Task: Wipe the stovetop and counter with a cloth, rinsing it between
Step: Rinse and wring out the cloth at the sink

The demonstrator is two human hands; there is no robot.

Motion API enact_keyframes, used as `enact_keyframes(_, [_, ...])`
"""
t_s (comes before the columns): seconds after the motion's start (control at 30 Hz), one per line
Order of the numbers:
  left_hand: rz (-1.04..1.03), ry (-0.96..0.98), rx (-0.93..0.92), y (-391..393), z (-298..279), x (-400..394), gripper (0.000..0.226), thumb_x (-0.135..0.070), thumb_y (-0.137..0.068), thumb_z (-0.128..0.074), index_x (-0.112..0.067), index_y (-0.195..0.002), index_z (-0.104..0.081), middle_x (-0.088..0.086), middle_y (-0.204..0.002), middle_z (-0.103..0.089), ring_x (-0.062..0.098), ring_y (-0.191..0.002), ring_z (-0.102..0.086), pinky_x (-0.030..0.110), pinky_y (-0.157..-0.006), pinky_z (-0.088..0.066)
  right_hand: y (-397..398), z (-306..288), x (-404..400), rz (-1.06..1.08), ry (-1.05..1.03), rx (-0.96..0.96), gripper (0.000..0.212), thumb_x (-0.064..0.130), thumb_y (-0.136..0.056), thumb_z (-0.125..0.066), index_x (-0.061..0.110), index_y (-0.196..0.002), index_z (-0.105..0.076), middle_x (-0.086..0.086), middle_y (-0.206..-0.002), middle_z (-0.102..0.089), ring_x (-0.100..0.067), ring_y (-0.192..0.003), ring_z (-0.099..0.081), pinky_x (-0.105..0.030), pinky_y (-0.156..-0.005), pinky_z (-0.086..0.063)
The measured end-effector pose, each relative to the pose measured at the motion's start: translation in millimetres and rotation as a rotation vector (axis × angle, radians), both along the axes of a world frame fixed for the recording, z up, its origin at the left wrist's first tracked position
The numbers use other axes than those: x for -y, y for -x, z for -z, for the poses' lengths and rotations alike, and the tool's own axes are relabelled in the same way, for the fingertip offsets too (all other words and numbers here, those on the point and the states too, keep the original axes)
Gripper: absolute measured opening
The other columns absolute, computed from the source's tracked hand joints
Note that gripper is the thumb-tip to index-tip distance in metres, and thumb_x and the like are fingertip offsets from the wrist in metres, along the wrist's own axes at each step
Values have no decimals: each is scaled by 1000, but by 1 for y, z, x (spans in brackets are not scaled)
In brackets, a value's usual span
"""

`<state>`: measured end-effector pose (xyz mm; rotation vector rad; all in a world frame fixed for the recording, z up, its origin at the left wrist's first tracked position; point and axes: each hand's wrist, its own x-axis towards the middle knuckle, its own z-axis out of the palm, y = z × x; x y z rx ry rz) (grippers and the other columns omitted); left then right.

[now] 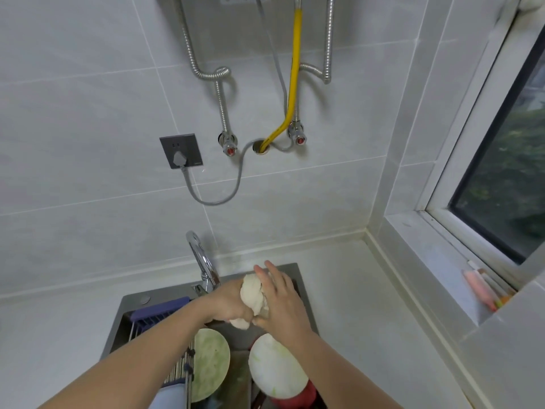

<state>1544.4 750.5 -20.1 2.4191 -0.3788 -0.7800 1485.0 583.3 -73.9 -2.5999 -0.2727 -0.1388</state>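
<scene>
Cloth [253,296] bunched over the sink [129,302], near the tap [203,261]. Left hand [228,305] wrapped tight round it; right hand [283,296] fingers straight, pressed on it w/ thumb hooked under. Risk: loose grip, cloth drops onto dirty plates [211,361] below. Twist too hard, drips hit the counter [354,290].

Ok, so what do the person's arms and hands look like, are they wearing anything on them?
Both forearms are bare right to the frame's bottom edge: no sleeves show. The left hand and right hand wear no gloves, and no watch, bracelet or ring can be seen.
</scene>
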Motion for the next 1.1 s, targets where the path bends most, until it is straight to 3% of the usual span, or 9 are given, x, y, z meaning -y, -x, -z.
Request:
enact_keyframes(0.1, [145,-164,96,6,2,3,46,-34,-63,-87,-30,-102,-63,-15,-90,-66,5,-83,-63,22,-73,-52,-13,-22,10,-61,121,-21,105,7,-87,-74,35,-165,-9,6,-172,-16,-26,-146,-38,-39,-108,-49])
enact_keyframes(0.23, [309,-484,285,10,4,6,21,-43,-78,-73,-30,-88,-59,-13,-83,-59,13,-84,-62,29,-70,-51,-34,-24,17,-138,101,-129,84,18,-83,-74,28,-157,-36,-7,-140,-61,-29,-118,-61,-45,-94,-55])
enact_keyframes(0.3, [318,-660,415,12,2,10,19,-37,-91,-62,-24,-104,-63,-6,-100,-66,18,-96,-66,29,-69,-46,-39,-18,18,-127,117,-137,50,15,-80,-76,13,-128,-63,-12,-112,-71,-31,-102,-68,-37,-79,-54])
enact_keyframes(0.4, [271,-806,563,13,9,12,30,-23,-97,-57,-19,-126,-61,0,-119,-69,22,-106,-69,33,-75,-52,-42,-24,15,-127,127,-169,12,13,-83,-75,7,-88,-66,-16,-94,-72,-32,-91,-69,-30,-68,-40])
enact_keyframes(0.57, [200,-819,659,12,7,14,23,-21,-96,-58,-24,-118,-63,-3,-108,-72,20,-97,-72,33,-72,-50,-47,-24,13,-49,-50,-322,26,28,-78,-83,14,-73,-62,-5,-77,-67,-21,-76,-65,-29,-64,-45])
enact_keyframes(0.7, [116,-706,770,4,2,7,32,-17,-81,-77,-26,-109,-65,-6,-82,-71,20,-67,-71,28,-54,-40,-40,-21,-1,92,-304,-310,26,35,-79,-81,15,-86,-68,-2,-85,-70,-18,-83,-65,-32,-74,-52])
enact_keyframes(0.9, [-163,-252,457,-1,12,7,62,-41,-76,-79,-31,-131,-53,-5,-107,-71,20,-96,-70,32,-72,-52,-18,-2,-12,493,-1254,-436,63,6,-81,-83,28,-133,-58,7,-116,-72,-13,-106,-71,-25,-78,-60])
enact_keyframes(1.0, [-366,247,134,18,24,15,97,-30,-61,-94,-35,-144,-45,-10,-126,-65,12,-112,-64,28,-91,-53,-11,7,-18,607,-1667,-516,48,0,-91,-73,22,-133,-67,-6,-113,-78,-27,-107,-75,-36,-78,-63])
enact_keyframes(1.1, [-468,463,82,42,34,31,108,-18,-64,-91,-42,-149,-30,-12,-132,-59,4,-112,-64,23,-90,-56,-12,7,-18,622,-1843,-555,35,2,-96,-69,18,-128,-71,-13,-114,-78,-34,-107,-75,-41,-82,-63])
